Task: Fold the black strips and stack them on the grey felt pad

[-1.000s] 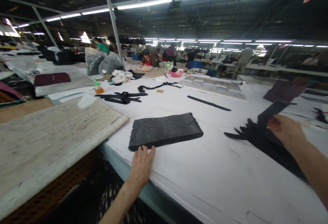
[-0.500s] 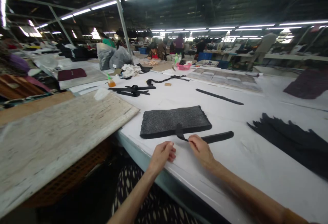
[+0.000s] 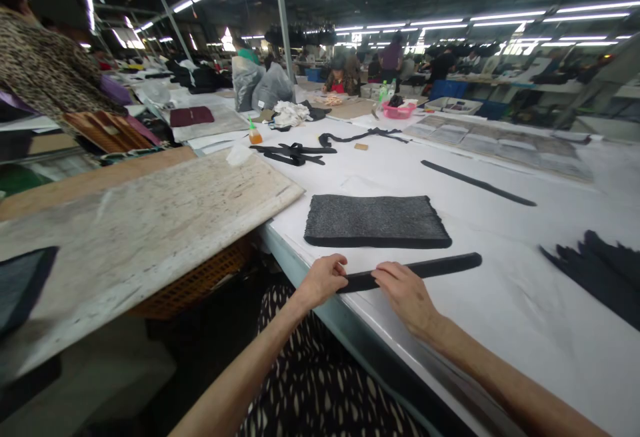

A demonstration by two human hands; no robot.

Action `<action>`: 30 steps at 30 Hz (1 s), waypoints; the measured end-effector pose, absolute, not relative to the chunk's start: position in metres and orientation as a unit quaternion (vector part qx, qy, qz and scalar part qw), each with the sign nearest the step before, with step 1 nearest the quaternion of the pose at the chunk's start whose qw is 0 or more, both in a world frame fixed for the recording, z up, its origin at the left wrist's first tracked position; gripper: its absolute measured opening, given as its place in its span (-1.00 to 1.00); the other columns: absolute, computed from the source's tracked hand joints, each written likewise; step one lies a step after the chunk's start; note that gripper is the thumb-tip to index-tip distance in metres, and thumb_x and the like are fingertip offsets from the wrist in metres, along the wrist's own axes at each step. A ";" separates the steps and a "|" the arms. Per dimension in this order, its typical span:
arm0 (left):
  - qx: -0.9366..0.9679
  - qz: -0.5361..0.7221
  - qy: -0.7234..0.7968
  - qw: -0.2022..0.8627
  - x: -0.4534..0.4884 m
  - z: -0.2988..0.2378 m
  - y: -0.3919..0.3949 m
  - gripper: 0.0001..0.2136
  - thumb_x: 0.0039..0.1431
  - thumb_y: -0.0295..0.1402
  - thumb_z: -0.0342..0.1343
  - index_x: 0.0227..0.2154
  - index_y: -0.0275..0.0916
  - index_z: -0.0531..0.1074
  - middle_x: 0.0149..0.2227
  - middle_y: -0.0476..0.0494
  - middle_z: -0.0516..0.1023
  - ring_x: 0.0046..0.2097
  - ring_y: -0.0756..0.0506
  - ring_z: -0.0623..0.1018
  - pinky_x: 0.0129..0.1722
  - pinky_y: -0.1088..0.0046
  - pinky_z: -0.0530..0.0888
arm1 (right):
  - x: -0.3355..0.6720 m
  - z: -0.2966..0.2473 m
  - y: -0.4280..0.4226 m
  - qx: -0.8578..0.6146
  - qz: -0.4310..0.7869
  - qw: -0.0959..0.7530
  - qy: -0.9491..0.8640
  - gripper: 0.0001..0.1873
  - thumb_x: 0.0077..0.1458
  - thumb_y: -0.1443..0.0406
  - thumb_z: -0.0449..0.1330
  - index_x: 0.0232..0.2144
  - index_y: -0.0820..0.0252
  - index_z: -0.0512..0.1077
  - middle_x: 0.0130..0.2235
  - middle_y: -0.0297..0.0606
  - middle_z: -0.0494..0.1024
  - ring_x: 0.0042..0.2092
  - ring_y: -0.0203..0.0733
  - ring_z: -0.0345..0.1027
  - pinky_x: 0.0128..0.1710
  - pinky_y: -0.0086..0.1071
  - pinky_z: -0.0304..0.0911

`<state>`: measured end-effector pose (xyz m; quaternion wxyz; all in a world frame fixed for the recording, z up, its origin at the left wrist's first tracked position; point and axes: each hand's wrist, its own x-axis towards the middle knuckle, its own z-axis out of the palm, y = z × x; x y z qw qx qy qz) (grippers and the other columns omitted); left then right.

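Observation:
A long black fabric strip lies flat on the white table, just in front of a dark grey rectangular fabric stack. My left hand pinches the strip's left end with curled fingers. My right hand rests flat on the strip a little to the right, fingers stretched out and pressing it down.
A pile of black cut pieces lies at the right. Another black strip and tangled black straps lie farther back. A pale board juts out at left over an orange crate. Other people work in the background.
The strip, half over the grey stack before, now lies straight on the table in front of it. Both hands have come onto it. The view has shifted left.

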<state>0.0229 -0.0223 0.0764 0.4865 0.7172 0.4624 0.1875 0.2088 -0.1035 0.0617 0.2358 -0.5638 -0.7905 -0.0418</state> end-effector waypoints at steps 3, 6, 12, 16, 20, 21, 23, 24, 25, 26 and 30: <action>0.786 0.148 0.467 0.378 0.023 0.076 -0.026 -0.54 -0.21 -0.69 -0.07 -0.18 -0.29 0.41 -0.47 0.02 0.46 -0.45 0.00 0.40 -0.40 0.53 0.32 | 0.199 0.071 -0.089 -0.591 0.027 0.217 -0.776 -0.80 0.14 0.42 0.05 -0.21 0.17 0.41 -0.15 -0.23 0.44 -0.15 -0.16 0.28 -0.13 -0.29 0.19; 0.816 0.136 0.472 0.305 0.024 0.076 -0.029 -0.52 -0.15 -0.70 -0.12 -0.13 -0.28 0.41 -0.44 -0.02 0.48 -0.35 -0.04 0.44 -0.28 0.49 0.35 | 0.190 0.075 -0.075 -0.579 0.089 0.154 -0.795 -0.75 0.09 0.44 0.10 -0.15 0.17 0.39 -0.14 -0.24 0.43 -0.10 -0.15 0.27 -0.10 -0.28 0.17; 0.837 0.152 0.463 0.250 0.023 0.071 -0.026 -0.60 -0.07 -0.66 -0.09 -0.16 -0.29 0.42 -0.31 -0.12 0.51 -0.21 -0.10 0.45 -0.16 0.44 0.36 | 0.181 0.070 -0.065 -0.587 0.060 0.098 -0.801 -0.81 0.10 0.46 0.08 -0.26 0.19 0.43 -0.27 -0.25 0.43 -0.17 -0.16 0.26 -0.15 -0.32 0.13; 0.848 0.145 0.456 0.228 0.012 0.069 -0.022 -0.68 -0.01 -0.63 -0.07 -0.22 -0.28 0.45 -0.26 -0.14 0.51 -0.16 -0.12 0.44 -0.11 0.39 0.36 | 0.182 0.066 -0.065 -0.588 0.038 0.117 -0.799 -0.86 0.12 0.44 0.09 -0.35 0.18 0.44 -0.32 -0.28 0.42 -0.23 -0.18 0.25 -0.22 -0.35 0.12; 0.860 0.125 0.449 0.208 0.000 0.070 -0.021 -0.71 0.07 -0.61 -0.08 -0.21 -0.28 0.45 -0.24 -0.15 0.50 -0.13 -0.12 0.43 -0.08 0.37 0.36 | 0.184 0.058 -0.067 -0.569 -0.003 0.146 -0.809 -0.86 0.12 0.43 0.09 -0.40 0.18 0.43 -0.36 -0.28 0.41 -0.27 -0.19 0.23 -0.26 -0.36 0.11; 0.863 0.119 0.448 0.202 -0.001 0.071 -0.021 -0.71 0.09 -0.61 -0.09 -0.21 -0.27 0.45 -0.24 -0.15 0.50 -0.13 -0.12 0.43 -0.09 0.37 0.36 | 0.185 0.056 -0.067 -0.562 -0.016 0.155 -0.812 -0.85 0.12 0.43 0.09 -0.41 0.18 0.43 -0.37 -0.28 0.41 -0.28 -0.19 0.22 -0.27 -0.36 0.10; 0.869 0.104 0.446 0.188 -0.002 0.073 -0.022 -0.74 0.13 -0.59 -0.10 -0.24 -0.27 0.46 -0.25 -0.15 0.49 -0.14 -0.12 0.43 -0.12 0.37 0.37 | 0.186 0.051 -0.068 -0.547 -0.043 0.174 -0.818 -0.84 0.13 0.44 0.07 -0.41 0.18 0.43 -0.38 -0.28 0.40 -0.29 -0.19 0.20 -0.28 -0.35 0.10; 0.872 0.096 0.445 0.179 -0.001 0.074 -0.023 -0.75 0.14 -0.58 -0.10 -0.27 -0.26 0.47 -0.27 -0.15 0.49 -0.15 -0.12 0.43 -0.14 0.38 0.38 | 0.186 0.049 -0.068 -0.539 -0.055 0.183 -0.820 -0.83 0.14 0.45 0.06 -0.41 0.18 0.43 -0.38 -0.27 0.39 -0.30 -0.19 0.20 -0.28 -0.35 0.10; 0.875 0.090 0.444 0.170 -0.001 0.075 -0.024 -0.75 0.15 -0.57 -0.10 -0.29 -0.26 0.48 -0.29 -0.15 0.48 -0.16 -0.12 0.43 -0.16 0.38 0.38 | 0.187 0.047 -0.069 -0.532 -0.065 0.191 -0.822 -0.82 0.14 0.45 0.05 -0.41 0.19 0.42 -0.38 -0.27 0.38 -0.30 -0.19 0.19 -0.27 -0.34 0.10; 0.878 0.087 0.442 0.160 0.000 0.075 -0.025 -0.76 0.16 -0.56 -0.10 -0.32 -0.25 0.48 -0.30 -0.14 0.48 -0.17 -0.12 0.43 -0.19 0.39 0.38 | 0.187 0.045 -0.069 -0.525 -0.073 0.198 -0.825 -0.82 0.15 0.45 0.04 -0.41 0.19 0.42 -0.38 -0.27 0.38 -0.30 -0.19 0.18 -0.26 -0.34 0.10; 0.898 0.092 0.418 0.105 -0.002 0.070 -0.028 -0.77 0.18 -0.57 -0.10 -0.37 -0.25 0.46 -0.32 -0.12 0.46 -0.22 -0.11 0.40 -0.24 0.40 0.37 | 0.189 0.045 -0.072 -0.487 -0.094 0.212 -0.842 -0.81 0.16 0.45 0.02 -0.37 0.24 0.42 -0.38 -0.24 0.37 -0.29 -0.18 0.16 -0.25 -0.33 0.11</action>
